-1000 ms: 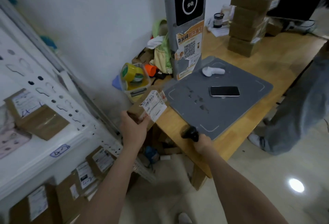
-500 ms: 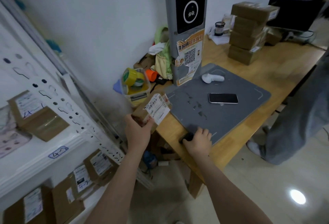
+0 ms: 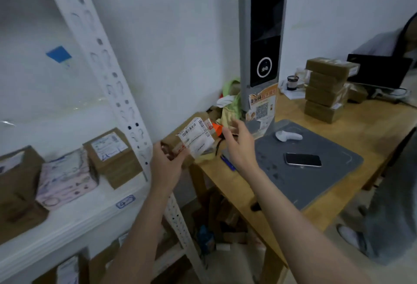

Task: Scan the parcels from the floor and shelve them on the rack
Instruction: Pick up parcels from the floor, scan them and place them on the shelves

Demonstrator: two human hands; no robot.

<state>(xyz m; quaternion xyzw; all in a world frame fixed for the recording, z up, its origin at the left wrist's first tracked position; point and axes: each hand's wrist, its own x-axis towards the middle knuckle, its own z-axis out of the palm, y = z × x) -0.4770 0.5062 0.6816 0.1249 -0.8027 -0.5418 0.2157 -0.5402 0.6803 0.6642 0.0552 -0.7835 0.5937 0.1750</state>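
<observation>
Now, left hand (image 3: 166,163) grips the parcel (image 3: 176,136), right hand (image 3: 239,146) hovers empty beside it; shelve it label (image 3: 198,138) outward on the left rack (image 3: 74,223).

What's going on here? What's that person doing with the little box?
A person is sorting parcels. The left hand holds a small brown parcel, label up, between the rack and the table. The right hand is open beside it, holding nothing. Other parcels already sit on the rack's shelf. A phone lies on the grey mat.
</observation>
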